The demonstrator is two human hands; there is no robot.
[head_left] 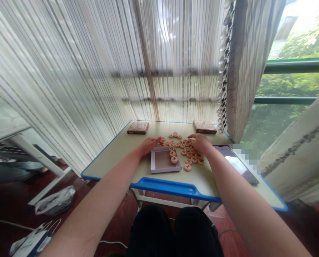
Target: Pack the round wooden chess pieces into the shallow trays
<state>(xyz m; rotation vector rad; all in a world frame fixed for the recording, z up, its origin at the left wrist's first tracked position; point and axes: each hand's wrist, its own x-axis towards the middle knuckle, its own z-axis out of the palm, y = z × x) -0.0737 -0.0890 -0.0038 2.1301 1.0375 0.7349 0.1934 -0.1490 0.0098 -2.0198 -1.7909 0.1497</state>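
Observation:
Xiangqi pieces [186, 149], round pale wood with red or black characters, lie scattered on the small table. An open shallow box [159, 170] stands in front of me, with a short row of xiangqi pieces [172, 154] along its right side. At the box's far left corner, my left hand [148, 144] has its fingers stretched out against pieces behind the box. My right hand [201, 143] is over the right edge of the scattered pieces, its fingers reaching left and apart. I see no piece held in either hand.
Two flat boxes, one at the back left [138, 127] and one at the back right [204, 126], rest on the table [108, 160]. A tablet or large phone [238, 166] lies at the right. Striped curtains [95, 71] hang behind the table's far edge.

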